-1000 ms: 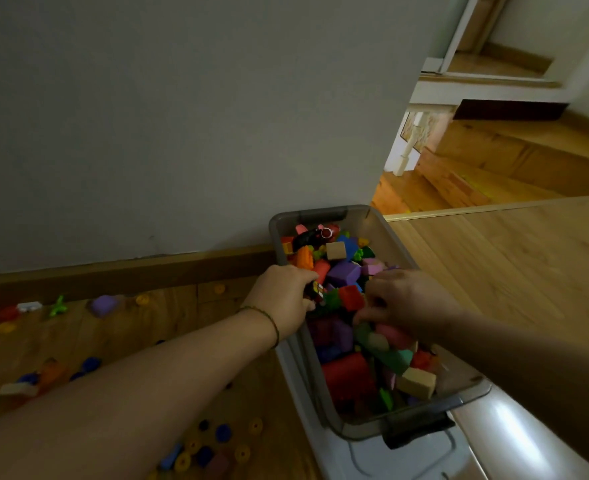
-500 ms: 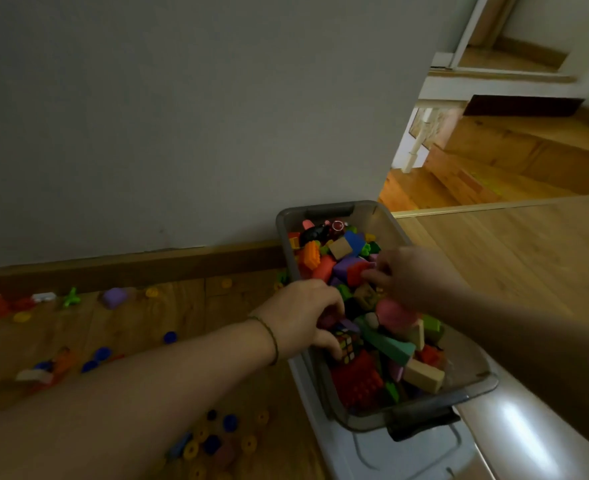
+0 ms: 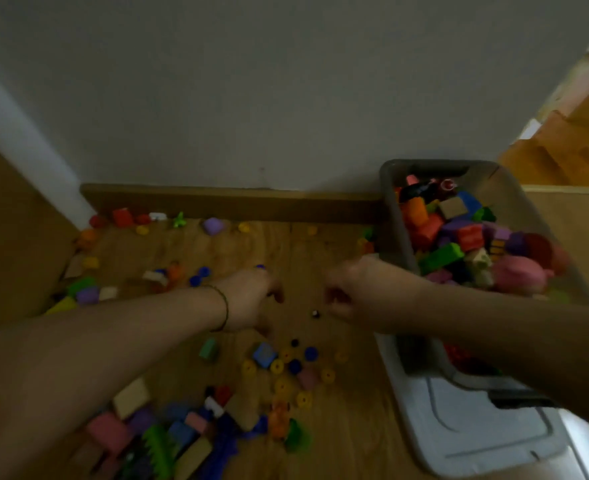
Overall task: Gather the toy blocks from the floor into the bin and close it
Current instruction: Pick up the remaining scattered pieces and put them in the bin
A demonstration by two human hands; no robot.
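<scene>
- Hovering close together over the wooden floor (image 3: 341,427), the left hand (image 3: 248,299) and right hand (image 3: 355,292) sit just left of the bin (image 3: 395,216).
- Both hands show fingers curled downward; blur hides whether either is grasping anything, so I cannot tell.
- Toy blocks (image 3: 264,355) lie scattered on the floor near the hands, along the baseboard (image 3: 217,202), and heaped at lower left.
- The grey bin stands uncovered by the wall, piled with more of them, a pale lid (image 3: 476,427) under its near end.
</scene>
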